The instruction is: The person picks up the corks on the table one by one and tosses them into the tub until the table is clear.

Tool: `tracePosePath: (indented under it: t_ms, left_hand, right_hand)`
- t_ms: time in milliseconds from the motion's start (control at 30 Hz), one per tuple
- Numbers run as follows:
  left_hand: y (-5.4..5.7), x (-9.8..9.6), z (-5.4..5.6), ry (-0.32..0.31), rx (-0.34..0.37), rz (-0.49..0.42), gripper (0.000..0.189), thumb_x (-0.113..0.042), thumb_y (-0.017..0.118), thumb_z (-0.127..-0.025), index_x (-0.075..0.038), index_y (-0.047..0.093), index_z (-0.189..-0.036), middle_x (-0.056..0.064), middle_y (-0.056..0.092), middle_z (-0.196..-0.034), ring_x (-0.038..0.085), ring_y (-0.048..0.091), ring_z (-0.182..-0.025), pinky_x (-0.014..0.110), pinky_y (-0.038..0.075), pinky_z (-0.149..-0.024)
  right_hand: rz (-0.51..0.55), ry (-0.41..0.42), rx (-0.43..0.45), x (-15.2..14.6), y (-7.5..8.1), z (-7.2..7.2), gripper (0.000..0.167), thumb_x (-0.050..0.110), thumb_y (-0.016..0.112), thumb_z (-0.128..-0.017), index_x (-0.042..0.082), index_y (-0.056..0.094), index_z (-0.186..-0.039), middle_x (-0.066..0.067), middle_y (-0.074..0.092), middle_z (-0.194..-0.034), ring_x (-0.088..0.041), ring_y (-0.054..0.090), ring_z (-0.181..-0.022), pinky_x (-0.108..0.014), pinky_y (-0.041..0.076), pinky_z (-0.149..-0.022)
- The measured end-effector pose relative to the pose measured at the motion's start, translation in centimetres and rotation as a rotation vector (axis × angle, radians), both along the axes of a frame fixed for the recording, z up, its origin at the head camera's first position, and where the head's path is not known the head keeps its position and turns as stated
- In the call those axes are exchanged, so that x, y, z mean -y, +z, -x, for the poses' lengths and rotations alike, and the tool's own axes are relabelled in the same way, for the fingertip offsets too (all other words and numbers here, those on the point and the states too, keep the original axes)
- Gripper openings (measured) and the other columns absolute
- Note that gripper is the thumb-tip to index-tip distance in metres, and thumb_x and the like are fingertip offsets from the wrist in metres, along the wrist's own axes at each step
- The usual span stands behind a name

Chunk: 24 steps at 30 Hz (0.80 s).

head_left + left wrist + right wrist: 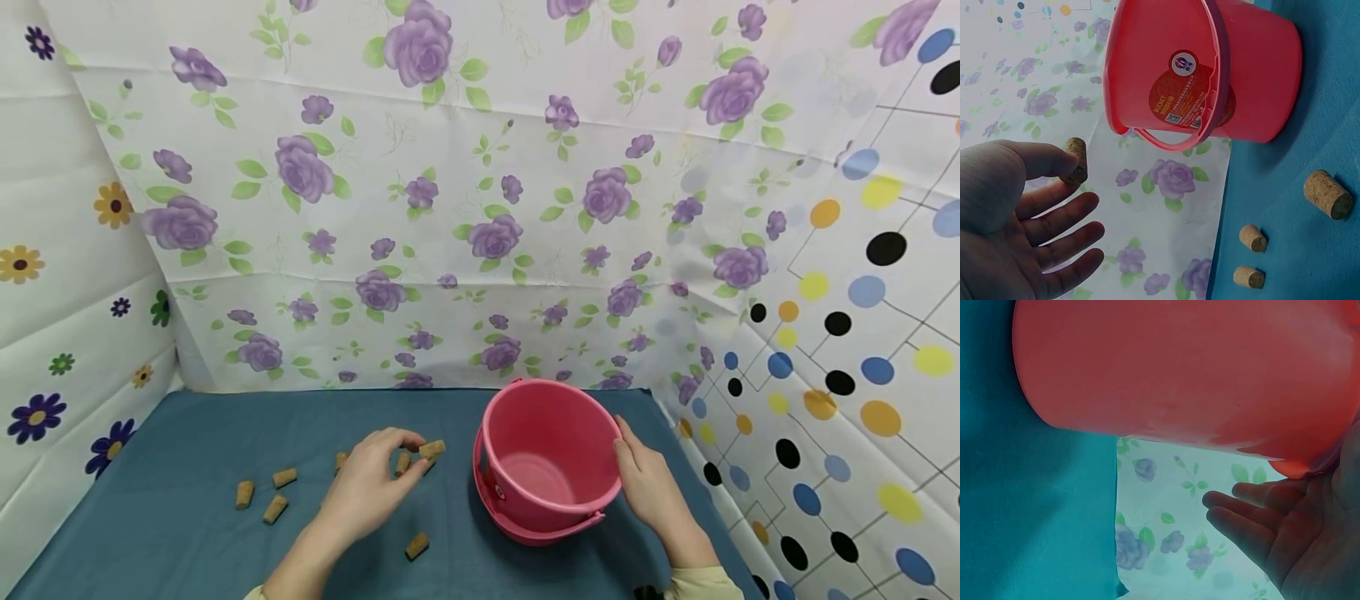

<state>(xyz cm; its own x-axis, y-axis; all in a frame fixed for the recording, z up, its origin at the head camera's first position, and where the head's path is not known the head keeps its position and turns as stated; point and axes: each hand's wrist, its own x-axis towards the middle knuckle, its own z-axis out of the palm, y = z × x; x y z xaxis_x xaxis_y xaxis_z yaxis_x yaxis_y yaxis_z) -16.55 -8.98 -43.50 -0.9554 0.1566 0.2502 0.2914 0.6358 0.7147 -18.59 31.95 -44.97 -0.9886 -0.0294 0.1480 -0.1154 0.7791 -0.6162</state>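
In the head view my left hand (367, 483) pinches a cork (432, 449) between thumb and index finger, left of the bucket. The left wrist view shows this cork (1075, 161) raised at the fingertips, the other fingers spread loosely. A pink plastic bucket (551, 417) stands on the cloth, its mouth tilted toward me and its handle (562, 531) lowered at the front. My right hand (656, 492) holds the bucket's right rim; in the right wrist view its lower fingers (1241, 531) extend beneath the rim, off the wall. A round label (1166, 100) marks the bucket's side.
Several loose corks lie on the blue cloth (187, 442), including one cork (244, 494) at left and another cork (417, 546) near the front. Behind the cloth hangs a floral curtain (450, 333). A dotted curtain (825, 433) closes off the right side.
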Motion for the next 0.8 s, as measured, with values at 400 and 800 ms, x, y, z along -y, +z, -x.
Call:
tracePosePath:
  t_ms: [400,800]
  left_hand:
    - [0.7,-1.0,0.4,-0.028,-0.023,-0.013,0.016,-0.022,0.08,-0.099,-0.024,0.078,-0.115,-0.011,0.071,-0.109,0.018,0.065,-0.112,0.05,0.056,-0.092]
    - [1.8,-2.6,0.5,-0.046,-0.046,-0.008,0.015,-0.022,0.08,-0.099,-0.022,0.077,-0.114,-0.009,0.071,-0.11,0.019,0.065,-0.112,0.05,0.056,-0.093]
  right_hand:
    - [0.006,0.001,0.003,0.0,0.0,0.0,0.061,0.039,0.033,-0.119,0.005,0.03,-0.169,-0.022,0.061,-0.149,-0.042,0.058,-0.139,-0.064,0.048,-0.109]
    - [0.014,0.002,0.004,0.0,0.0,0.0,0.06,0.039,0.034,-0.119,0.005,0.032,-0.168,-0.022,0.059,-0.151,-0.041,0.058,-0.138,-0.063,0.049,-0.108]
